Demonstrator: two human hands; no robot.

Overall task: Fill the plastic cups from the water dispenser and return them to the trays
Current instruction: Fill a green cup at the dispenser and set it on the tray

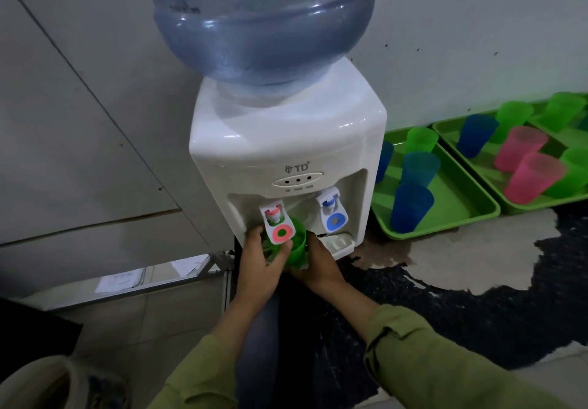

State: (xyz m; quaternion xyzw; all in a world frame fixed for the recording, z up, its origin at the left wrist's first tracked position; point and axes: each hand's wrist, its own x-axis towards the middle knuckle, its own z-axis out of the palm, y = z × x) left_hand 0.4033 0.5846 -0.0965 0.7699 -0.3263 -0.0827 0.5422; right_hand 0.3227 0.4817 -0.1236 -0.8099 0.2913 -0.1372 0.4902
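The fingers [254, 235] of the left hand [259, 263] curl round the left side of the green cup [294, 248], with the thumb laid across its front. The right hand [319, 265] wraps the cup's right side from below, its fingertips hidden behind it. Both hands grip the cup, which sits tilted under the red tap [276, 224], its mouth behind the lever; whether they touch I cannot tell.

The dispenser [286, 141] recess closes in tightly on the left fingers. The blue tap [332, 214] is just beside the cup on the right, and the drip tray [339, 243] lies by the right hand. Room opens toward the person. On the worktop [461, 281] the near tray [445, 232] sits just beside the dispenser and the far tray [521, 206] lies edge to edge with it. Both trays hold standing cups [410, 208].
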